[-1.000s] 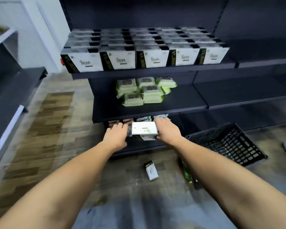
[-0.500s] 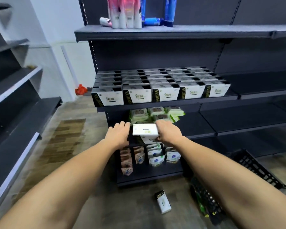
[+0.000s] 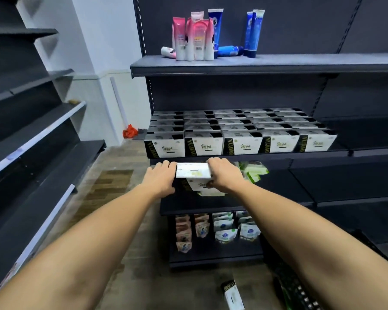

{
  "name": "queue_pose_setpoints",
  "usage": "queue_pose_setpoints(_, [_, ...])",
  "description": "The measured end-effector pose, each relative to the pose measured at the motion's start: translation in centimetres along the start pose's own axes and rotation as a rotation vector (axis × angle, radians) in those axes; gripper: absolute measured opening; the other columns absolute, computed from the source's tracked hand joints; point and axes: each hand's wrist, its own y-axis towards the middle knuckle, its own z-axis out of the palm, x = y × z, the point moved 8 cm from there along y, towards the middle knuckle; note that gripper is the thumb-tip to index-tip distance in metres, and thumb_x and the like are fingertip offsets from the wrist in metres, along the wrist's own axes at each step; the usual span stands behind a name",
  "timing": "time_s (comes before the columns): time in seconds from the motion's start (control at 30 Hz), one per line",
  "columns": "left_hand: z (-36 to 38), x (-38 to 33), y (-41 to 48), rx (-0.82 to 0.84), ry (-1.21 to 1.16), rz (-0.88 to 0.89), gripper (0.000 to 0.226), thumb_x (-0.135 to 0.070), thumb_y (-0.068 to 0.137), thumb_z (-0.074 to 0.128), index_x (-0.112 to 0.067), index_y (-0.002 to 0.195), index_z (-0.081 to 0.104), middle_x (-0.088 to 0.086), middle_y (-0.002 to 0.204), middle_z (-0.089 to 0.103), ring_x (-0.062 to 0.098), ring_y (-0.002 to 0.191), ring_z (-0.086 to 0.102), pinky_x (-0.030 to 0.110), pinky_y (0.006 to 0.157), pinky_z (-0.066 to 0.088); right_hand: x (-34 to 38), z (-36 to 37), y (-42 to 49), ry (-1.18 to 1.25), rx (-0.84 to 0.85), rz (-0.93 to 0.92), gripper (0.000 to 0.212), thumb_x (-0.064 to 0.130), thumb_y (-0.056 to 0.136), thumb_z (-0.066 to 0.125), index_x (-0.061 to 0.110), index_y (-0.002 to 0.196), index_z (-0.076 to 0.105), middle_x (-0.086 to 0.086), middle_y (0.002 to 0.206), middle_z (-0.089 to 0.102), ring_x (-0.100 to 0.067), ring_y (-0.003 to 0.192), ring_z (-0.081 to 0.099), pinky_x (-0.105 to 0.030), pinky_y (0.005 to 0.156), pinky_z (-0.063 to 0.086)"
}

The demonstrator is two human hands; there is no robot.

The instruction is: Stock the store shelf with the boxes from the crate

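Note:
I hold a small stack of white boxes (image 3: 193, 170) between both hands, just below the front edge of the stocked shelf (image 3: 255, 155). My left hand (image 3: 161, 177) grips the stack's left end. My right hand (image 3: 224, 175) curls over its right end, thumb on a lower box (image 3: 197, 185). Several rows of matching white-and-black boxes (image 3: 240, 130) fill that shelf's left section. One more box (image 3: 232, 295) lies on the floor. Only a corner of the black crate (image 3: 300, 294) shows at the bottom right.
Green packs (image 3: 254, 172) lie on the shelf behind my hands, and pouches (image 3: 224, 229) stand on the bottom shelf. Pink and blue tubes (image 3: 202, 39) stand on the top shelf. Dark bare shelving (image 3: 354, 189) runs to the right, and another rack (image 3: 38, 139) lines the left.
Both hands have lifted the stack from bottom-shelf height up to just under the stocked shelf. My view has tilted upward, so the top shelf shows and the crate has slid almost out of frame.

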Motion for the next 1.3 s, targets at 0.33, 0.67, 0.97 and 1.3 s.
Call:
queue_pose_setpoints(0.33, [-7.7, 2.5, 8.3, -0.128, 0.024, -0.100, 0.065, -0.032, 0.083, 0.069, -0.015, 0.136, 0.036, 0.008, 0.133, 0.047, 0.029, 0.122, 0.046, 0.045, 0.096, 0.041, -1.3, -8.7, 10.7, -0.013, -0.130, -0.101, 0.062, 0.037, 0.075, 0.081, 0.013, 0.121, 0.046, -0.007, 0.125, 0.051, -0.029, 0.115, 0.046, -0.041, 0.081, 0.045])
queue_pose_setpoints(0.67, [-9.2, 5.8, 13.4, -0.213, 0.021, -0.164, 0.088, -0.044, 0.078, 0.075, -0.009, 0.143, 0.027, 0.013, 0.143, 0.040, 0.032, 0.126, 0.046, 0.047, 0.095, 0.044, -0.6, -10.3, 18.3, -0.036, -0.134, -0.144, 0.058, 0.036, 0.076, 0.081, 0.012, 0.118, 0.048, -0.010, 0.120, 0.056, -0.033, 0.112, 0.050, -0.040, 0.077, 0.044])
queue_pose_setpoints(0.97, [-9.6, 10.1, 19.6, -0.214, -0.174, -0.095, 0.103, -0.046, 0.076, 0.080, -0.014, 0.152, 0.018, 0.016, 0.147, 0.036, 0.034, 0.129, 0.046, 0.043, 0.097, 0.047, 0.3, -8.1, 24.7, 0.061, 0.062, -0.061, 0.072, 0.041, 0.078, 0.078, 0.019, 0.139, 0.048, -0.009, 0.129, 0.059, -0.027, 0.108, 0.059, -0.036, 0.086, 0.054])
queue_pose_setpoints(1.3, [-8.5, 10.6, 25.1, -0.033, -0.525, 0.030, 0.090, -0.033, 0.084, 0.075, -0.018, 0.154, 0.021, 0.005, 0.158, 0.028, 0.025, 0.143, 0.031, 0.033, 0.113, 0.029, -0.2, -8.9, 27.4, 0.021, 0.157, -0.113, 0.088, 0.046, 0.086, 0.070, 0.021, 0.156, 0.021, -0.004, 0.157, 0.032, -0.026, 0.139, 0.036, -0.032, 0.111, 0.031])
